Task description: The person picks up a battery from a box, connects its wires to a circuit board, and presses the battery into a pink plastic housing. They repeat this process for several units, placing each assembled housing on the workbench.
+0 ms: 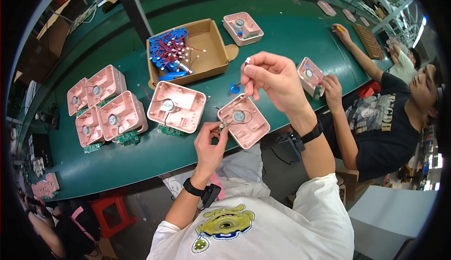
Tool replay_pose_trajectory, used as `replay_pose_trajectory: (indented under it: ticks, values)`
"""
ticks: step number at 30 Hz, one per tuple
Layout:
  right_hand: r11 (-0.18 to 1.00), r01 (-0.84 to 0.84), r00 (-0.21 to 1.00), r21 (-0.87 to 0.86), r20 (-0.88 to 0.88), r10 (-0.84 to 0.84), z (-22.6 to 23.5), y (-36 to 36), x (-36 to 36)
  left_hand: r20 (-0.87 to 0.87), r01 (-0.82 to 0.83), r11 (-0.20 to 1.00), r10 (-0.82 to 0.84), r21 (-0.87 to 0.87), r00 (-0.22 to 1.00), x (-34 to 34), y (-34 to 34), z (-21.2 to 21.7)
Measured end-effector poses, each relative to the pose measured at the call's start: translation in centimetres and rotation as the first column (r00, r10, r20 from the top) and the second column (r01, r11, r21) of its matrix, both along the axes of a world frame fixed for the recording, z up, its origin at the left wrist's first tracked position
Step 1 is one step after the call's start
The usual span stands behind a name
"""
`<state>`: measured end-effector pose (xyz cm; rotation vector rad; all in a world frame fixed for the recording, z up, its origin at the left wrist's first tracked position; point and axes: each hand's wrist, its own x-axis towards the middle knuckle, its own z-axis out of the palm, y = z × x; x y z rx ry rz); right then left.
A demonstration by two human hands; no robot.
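My right hand (277, 79) is raised over the bench and pinches a small white connector (247, 61). A blue battery (235, 89) with red and black leads hangs just below this hand. Lower and to the left, my left hand (209, 142) is closed on the edge of a small green circuit board (221, 126), most of it hidden by the fingers. Beside it, a pink plastic housing (251, 135) lies tilted near the bench's front edge, its inside facing up. A round silver speaker (238, 116) with thin dark wires sits in it.
A cardboard box (209, 44) behind my hands holds several blue batteries (164, 49) with wires. More pink housings (176, 114) with green boards stand at left, and one housing (242, 27) lies behind. At right, a co-worker's hand (332, 91) touches another housing (310, 76).
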<state>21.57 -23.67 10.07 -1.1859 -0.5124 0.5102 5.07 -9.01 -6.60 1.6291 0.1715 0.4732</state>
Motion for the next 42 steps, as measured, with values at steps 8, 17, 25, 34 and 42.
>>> replay_pose_trajectory:
  ticks: [8, 17, 25, 34, 42]
  values:
    - [0.993, -0.01, 1.0, -0.118, -0.01, 0.009, 0.3, -2.8, -1.6, -0.013, -0.004, 0.999, 0.004, -0.048, 1.0, 0.0, -0.2, 0.0]
    - [0.952, 0.063, 0.959, -0.299, 0.282, 0.025, -3.4, -2.8, -1.8, -0.007, -0.058, 0.998, 0.058, -0.03, 0.998, 0.4, -0.5, 0.5]
    - [0.738, 0.181, 0.908, -0.65, 0.399, 0.128, -3.9, -1.1, -3.7, 0.028, -0.135, 0.991, 0.134, 0.025, 0.991, 1.0, -1.0, 0.9]
    - [0.692, 0.216, 0.854, -0.689, 0.476, 0.208, -6.9, -0.3, -5.3, 0.039, -0.159, 0.987, 0.159, -0.002, 0.987, 1.1, -1.4, 1.4]
    - [0.681, 0.1, 0.923, -0.726, 0.324, 0.21, -6.8, -0.5, -5.2, 0.103, -0.143, 0.982, 0.131, 0.119, 0.986, 1.2, -1.2, 1.4]
